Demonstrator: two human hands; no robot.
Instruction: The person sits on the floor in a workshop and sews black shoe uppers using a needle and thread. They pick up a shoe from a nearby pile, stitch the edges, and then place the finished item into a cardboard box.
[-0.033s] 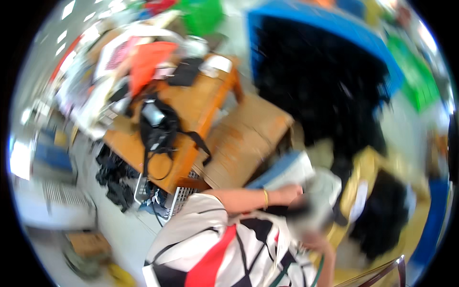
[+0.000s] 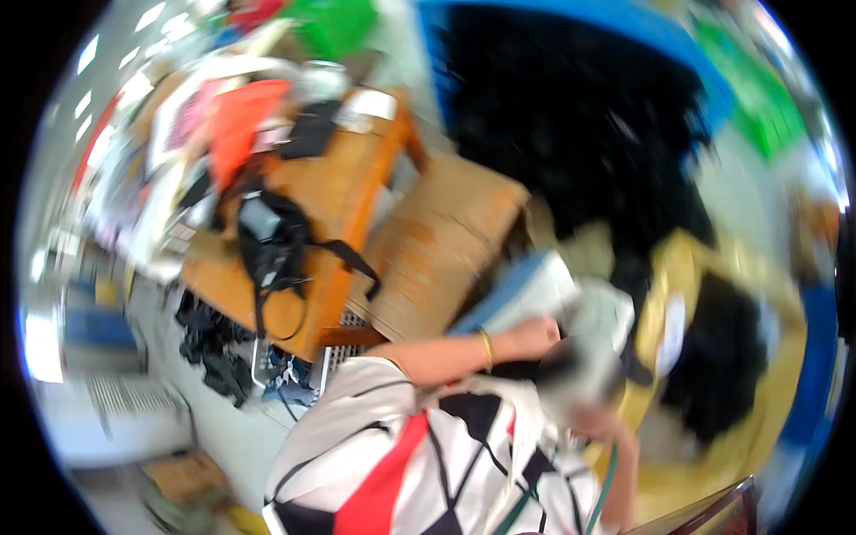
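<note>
Flanking a blurred grey-and-dark item [image 2: 578, 373], the right hand [image 2: 596, 421] and curled left hand [image 2: 537, 339] lie close; I cannot tell whether they grip it. If loosely held, it could slip toward the yellow container [image 2: 660, 283] beyond.

No words or numbers can be read clearly. Blurred orange print [image 2: 408, 254] runs across the upper face of the brown cardboard box [image 2: 459, 192] beside the table [image 2: 334, 196], too smeared to make out. A white label [image 2: 672, 333] sits on the side of the yellow container [image 2: 776, 401], and any writing on it is lost in the blur.
</note>
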